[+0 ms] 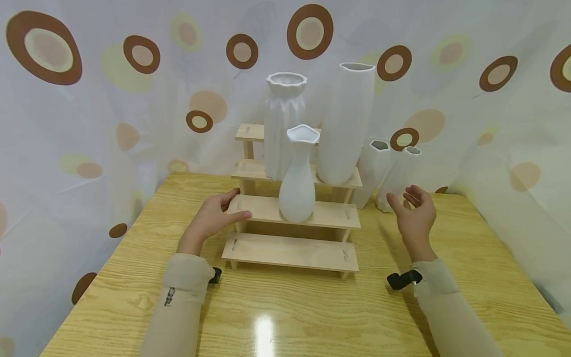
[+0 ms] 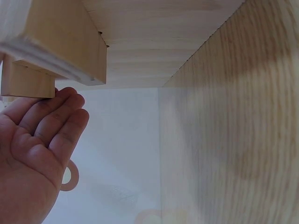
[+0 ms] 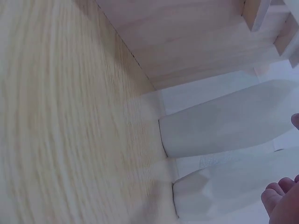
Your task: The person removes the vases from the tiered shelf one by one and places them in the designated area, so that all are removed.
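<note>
A stepped wooden display stand (image 1: 290, 250) stands on the table. At its left end my left hand (image 1: 215, 214) grips the second step from the bottom, thumb over the front corner. In the left wrist view that hand's fingers (image 2: 58, 119) reach along the wood. On the same step sits a small flared white vase (image 1: 298, 191). Higher up stand a pleated white vase (image 1: 283, 129) and a tall white vase (image 1: 345, 124). My right hand (image 1: 417, 218) is raised, holding nothing, fingers loosely bent, just in front of a slim white vase (image 1: 397, 178).
Another white vase (image 1: 371, 171) stands on the table (image 1: 147, 297) between the slim vase and the stand. A patterned cloth (image 1: 134, 99) hangs behind and at both sides. The lowest step (image 1: 285, 252) carries no vase.
</note>
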`<action>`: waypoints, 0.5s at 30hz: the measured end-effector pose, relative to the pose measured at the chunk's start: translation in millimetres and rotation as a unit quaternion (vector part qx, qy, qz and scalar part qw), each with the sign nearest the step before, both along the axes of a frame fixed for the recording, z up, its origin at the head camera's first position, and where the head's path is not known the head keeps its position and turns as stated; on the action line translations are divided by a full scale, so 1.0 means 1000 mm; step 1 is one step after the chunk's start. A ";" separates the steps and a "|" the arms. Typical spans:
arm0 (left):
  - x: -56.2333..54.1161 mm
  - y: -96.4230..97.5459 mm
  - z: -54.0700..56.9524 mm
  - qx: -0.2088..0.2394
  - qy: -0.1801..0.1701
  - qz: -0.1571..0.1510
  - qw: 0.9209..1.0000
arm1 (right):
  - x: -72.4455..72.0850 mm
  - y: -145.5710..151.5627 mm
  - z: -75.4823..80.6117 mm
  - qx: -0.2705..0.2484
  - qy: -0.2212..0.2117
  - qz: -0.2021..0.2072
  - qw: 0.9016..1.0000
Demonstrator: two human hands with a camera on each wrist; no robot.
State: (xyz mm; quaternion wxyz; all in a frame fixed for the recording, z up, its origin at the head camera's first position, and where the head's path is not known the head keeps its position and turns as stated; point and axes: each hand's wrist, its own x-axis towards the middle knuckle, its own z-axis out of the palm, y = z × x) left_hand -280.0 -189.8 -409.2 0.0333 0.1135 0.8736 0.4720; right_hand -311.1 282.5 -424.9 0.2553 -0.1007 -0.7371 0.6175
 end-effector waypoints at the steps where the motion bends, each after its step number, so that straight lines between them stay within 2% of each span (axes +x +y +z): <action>1: 0.000 0.000 0.000 0.000 0.000 0.000 1.000 | 0.002 -0.001 0.001 0.004 0.001 0.003 1.000; 10: 0.001 -0.001 0.000 -0.006 0.003 0.000 1.000 | 0.015 -0.009 0.002 0.038 0.022 0.020 0.999; 15: 0.000 0.000 0.000 0.001 0.003 -0.003 1.000 | 0.022 -0.012 0.004 0.037 0.034 0.032 0.998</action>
